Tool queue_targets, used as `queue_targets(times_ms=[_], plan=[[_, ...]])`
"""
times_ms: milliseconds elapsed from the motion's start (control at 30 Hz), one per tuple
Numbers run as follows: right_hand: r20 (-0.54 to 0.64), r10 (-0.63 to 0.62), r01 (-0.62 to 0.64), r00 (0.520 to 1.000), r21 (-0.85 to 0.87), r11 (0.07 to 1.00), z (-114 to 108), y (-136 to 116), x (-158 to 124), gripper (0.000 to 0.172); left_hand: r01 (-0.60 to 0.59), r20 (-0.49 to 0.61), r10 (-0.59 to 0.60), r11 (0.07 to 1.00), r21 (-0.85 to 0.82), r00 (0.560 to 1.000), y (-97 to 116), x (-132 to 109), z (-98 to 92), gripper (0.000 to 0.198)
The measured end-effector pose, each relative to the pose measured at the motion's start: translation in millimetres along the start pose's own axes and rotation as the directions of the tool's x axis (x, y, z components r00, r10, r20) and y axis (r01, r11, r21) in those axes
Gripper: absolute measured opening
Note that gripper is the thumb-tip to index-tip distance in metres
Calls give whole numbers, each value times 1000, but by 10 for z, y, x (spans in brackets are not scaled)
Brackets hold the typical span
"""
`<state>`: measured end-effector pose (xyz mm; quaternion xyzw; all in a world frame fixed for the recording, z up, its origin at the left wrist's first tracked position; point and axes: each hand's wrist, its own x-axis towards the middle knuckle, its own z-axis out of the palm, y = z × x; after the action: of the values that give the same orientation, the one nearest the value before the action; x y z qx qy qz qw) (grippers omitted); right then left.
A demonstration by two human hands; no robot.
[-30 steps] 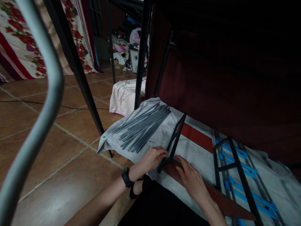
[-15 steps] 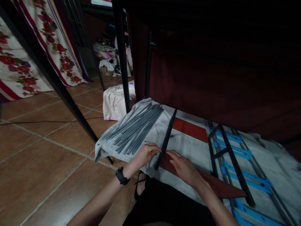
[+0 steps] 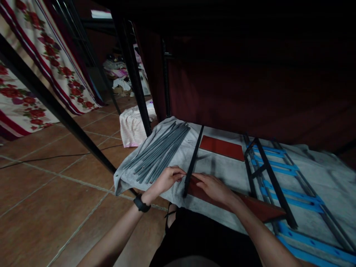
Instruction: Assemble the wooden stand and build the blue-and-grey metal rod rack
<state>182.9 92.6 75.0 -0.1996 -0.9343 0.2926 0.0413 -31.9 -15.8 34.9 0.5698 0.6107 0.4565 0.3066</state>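
Observation:
At the near end of a black metal bar [image 3: 194, 160], my left hand [image 3: 168, 179] is closed in a pinch, its fingertips against the bar's left side. A tiny bright bit shows at those fingertips, too small to name. Across the bar, my right hand [image 3: 213, 189] grips the upper edge of a long red-brown board [image 3: 257, 208], fingers over it and thumb on its face. This board runs from the bar to a black metal frame [image 3: 271, 180] on the right. A second red-brown board [image 3: 222, 147] lies flat behind my right hand.
Many grey metal tubes [image 3: 162, 150] lie in a pile on the grey cloth [image 3: 219, 171], left of the bar. Small screws [image 3: 190, 141] lie beside them. Blue plastic slatted parts [image 3: 294, 200] are at the right. A black post [image 3: 69, 118] slants across the left, over the tiled floor [image 3: 52, 200].
The view has shifted slightly. Both hands stay at the bar's near end, the left still pinching beside it. My right hand lies a little lower along the board.

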Motion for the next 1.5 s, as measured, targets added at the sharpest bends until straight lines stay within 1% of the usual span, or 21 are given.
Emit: queue_targets(times_ms=[133,233,300,433,500,633,700,800,900,1033,1133,1233,1333,1400,1433,1500], plan=[[37,-23,21,999,59,998,-16,27,7,50,47,33,-46,999,-6,998,5,15,-7,23],[52,-6,2,999,68,998,-17,25,-1,49,54,41,-54,999,4,998,8,23,-12,24],[52,6,-10,999,63,998,-19,6,-15,50,33,35,-35,999,31,999,24,21,-16,23],[41,10,-12,999,36,999,-28,-48,-39,49,-46,16,45,989,138,999,83,2,-38,23],[35,18,-19,999,20,1000,-23,-63,-43,49,-65,17,64,986,154,998,97,-10,-43,23],[19,25,-25,1000,-4,1000,3,-64,-46,49,-15,35,13,998,59,999,67,-24,-19,21],[13,20,-20,1000,-7,1000,11,-59,-51,49,-6,27,5,999,39,1000,59,-26,-4,21],[6,17,-17,1000,-4,1000,10,-53,-63,47,-74,6,74,989,127,997,95,-36,-4,22],[7,10,-10,1000,-3,1000,-2,-49,-76,46,-153,10,155,962,225,988,152,-54,-17,25],[16,9,-9,1000,29,1000,-9,-45,-83,46,-190,11,193,952,241,981,170,-59,-6,26],[16,22,-23,1000,57,998,-2,-45,-73,45,-171,-3,175,966,192,985,159,-46,20,23],[12,31,-32,999,62,998,11,-57,-59,44,-118,-15,121,984,130,992,148,-43,45,19],[12,45,-46,999,33,998,30,-78,-52,43,-24,-34,24,1000,-12,999,120,-41,70,12],[8,58,-58,998,10,998,43,-93,-53,43,27,-36,-31,993,-115,999,87,-29,92,8],[4,65,-65,998,1,998,47,-99,-55,42,40,-43,-47,990,-134,998,68,-21,104,8],[-2,72,-72,997,-12,997,52,-110,-60,42,54,-70,-63,991,-118,996,31,-5,131,8]])
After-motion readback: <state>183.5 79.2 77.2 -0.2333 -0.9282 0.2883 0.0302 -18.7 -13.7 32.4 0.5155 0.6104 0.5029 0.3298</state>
